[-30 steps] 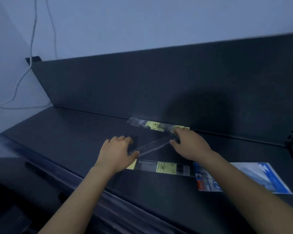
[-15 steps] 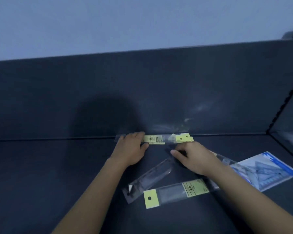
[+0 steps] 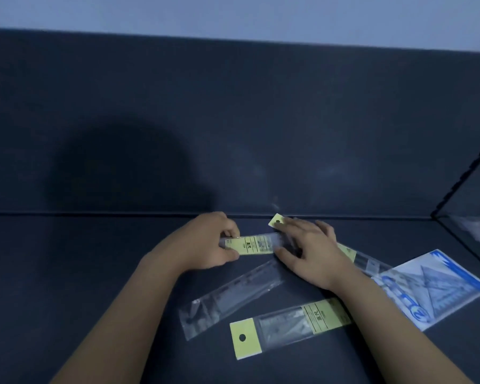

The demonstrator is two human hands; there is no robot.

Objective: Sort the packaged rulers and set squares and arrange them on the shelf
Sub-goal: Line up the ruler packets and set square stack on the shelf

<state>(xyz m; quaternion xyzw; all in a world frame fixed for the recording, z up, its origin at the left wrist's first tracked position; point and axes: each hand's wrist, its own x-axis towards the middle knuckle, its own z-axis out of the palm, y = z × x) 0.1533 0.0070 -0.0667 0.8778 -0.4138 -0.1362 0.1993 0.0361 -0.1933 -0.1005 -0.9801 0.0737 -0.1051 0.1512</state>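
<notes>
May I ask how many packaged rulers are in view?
4. The held ruler is between left hand and right hand; the slanted ruler passes under the right hand; the clear ruler and yellow-tabbed ruler lie nearer. Others may be hidden.

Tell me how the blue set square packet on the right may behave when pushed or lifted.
The blue set square packet lies flat on the shelf, so it probably slides, not rolls. Its glossy film looks slippery. The triangles visible inside likely keep it stiff and light.

Pale wall [image 3: 233,12]; dim bluish light
</notes>
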